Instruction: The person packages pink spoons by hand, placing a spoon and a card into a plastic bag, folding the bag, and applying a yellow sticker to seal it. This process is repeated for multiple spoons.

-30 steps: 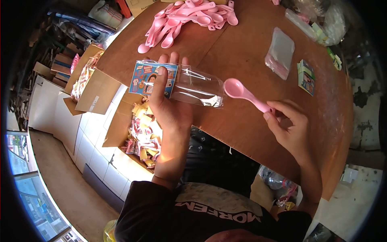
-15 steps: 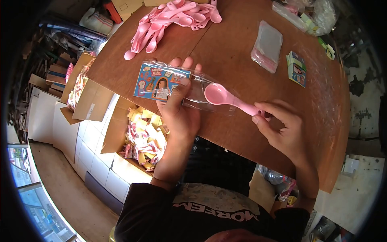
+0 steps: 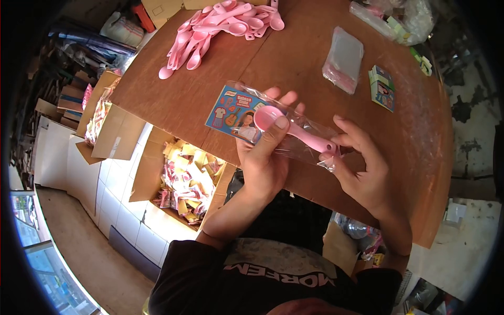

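My left hand [image 3: 265, 170] holds a clear plastic bag [image 3: 294, 153] from below, its thumb pressed over the front. Inside the bag lies a blue printed card [image 3: 224, 116] with small pictures on it. A pink plastic spoon [image 3: 311, 138] is in the bag too, its bowl overlapping the card's right side under my thumb. My right hand [image 3: 367, 181] pinches the bag's right end, beside the tip of the spoon's handle, with thumb and index finger.
A heap of pink spoons [image 3: 220, 23] lies at the table's far side. To the right are a stack of clear bags [image 3: 344, 58] and a pile of cards [image 3: 382, 89]. An open carton [image 3: 144, 178] of packed pieces stands below the table's left edge, another carton [image 3: 121, 131] beyond.
The spoon has slid left into the bag, its bowl now over the card. My left hand has moved right with the bag, and my right hand has shifted from the handle to the bag's end.
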Demonstrator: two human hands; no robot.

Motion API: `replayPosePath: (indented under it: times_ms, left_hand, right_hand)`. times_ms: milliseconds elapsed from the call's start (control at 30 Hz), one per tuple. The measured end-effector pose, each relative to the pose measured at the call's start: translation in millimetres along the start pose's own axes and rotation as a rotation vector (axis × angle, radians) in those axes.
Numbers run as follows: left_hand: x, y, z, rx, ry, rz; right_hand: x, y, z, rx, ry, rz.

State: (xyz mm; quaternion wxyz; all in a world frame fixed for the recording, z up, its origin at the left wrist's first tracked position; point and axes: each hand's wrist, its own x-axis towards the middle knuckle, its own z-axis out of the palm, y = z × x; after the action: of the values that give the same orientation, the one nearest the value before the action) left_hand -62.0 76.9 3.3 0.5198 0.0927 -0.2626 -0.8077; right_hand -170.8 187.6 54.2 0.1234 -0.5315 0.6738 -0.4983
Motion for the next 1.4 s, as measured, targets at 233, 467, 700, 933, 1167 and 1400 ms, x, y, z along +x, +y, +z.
replayPosePath:
  times_ms: [233, 467, 700, 933, 1167, 1400]
  left_hand:
    - [0, -10, 12, -0.278, -0.118, -0.556]
    - [0, 1, 21, 0.131, 0.051, -0.083]
    - [8, 18, 26, 0.739, -0.503, 0.221]
    - [11, 22, 48, 0.606, -0.560, -0.104]
    - [9, 29, 47, 0.674, -0.474, -0.131]
    - [5, 32, 50, 0.780, -0.591, -0.127]
  right_hand:
    - [20, -30, -48, -0.606, 0.193, -0.395]
    - [49, -52, -99, -0.749, 0.141, -0.346]
    - [53, -45, -83, -0.345, -0.087, -0.017]
    - [52, -53, -66, -0.082, -0.272, 0.093]
    - [49, -55, -72, -0.369, -0.150, -0.503]
    - [39, -62, -63, -0.617, -0.056, -0.513]
